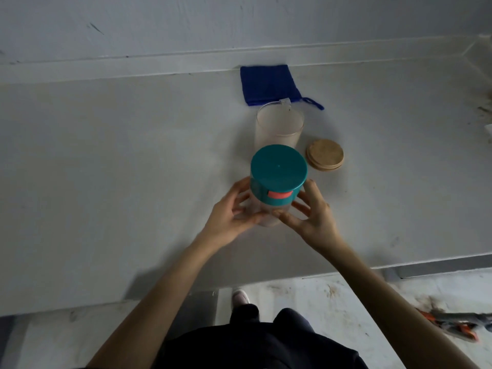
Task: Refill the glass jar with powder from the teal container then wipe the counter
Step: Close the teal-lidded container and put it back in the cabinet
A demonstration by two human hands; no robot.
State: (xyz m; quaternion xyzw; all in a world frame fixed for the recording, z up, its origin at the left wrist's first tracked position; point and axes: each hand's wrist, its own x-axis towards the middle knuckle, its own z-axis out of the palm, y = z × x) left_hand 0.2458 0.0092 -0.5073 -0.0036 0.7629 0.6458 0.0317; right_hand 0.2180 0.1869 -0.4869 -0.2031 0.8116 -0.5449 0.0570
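Head view, both hands, left hand [229,217], right hand [311,217], grasping clear teal-lidded container [277,179], lid closed

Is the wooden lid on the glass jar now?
No, the wooden lid lies on the counter to the right of the open glass jar.

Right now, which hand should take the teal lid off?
Probably the right hand: its fingers sit nearest the teal lid. The left hand wraps the clear body lower down and can steady it.
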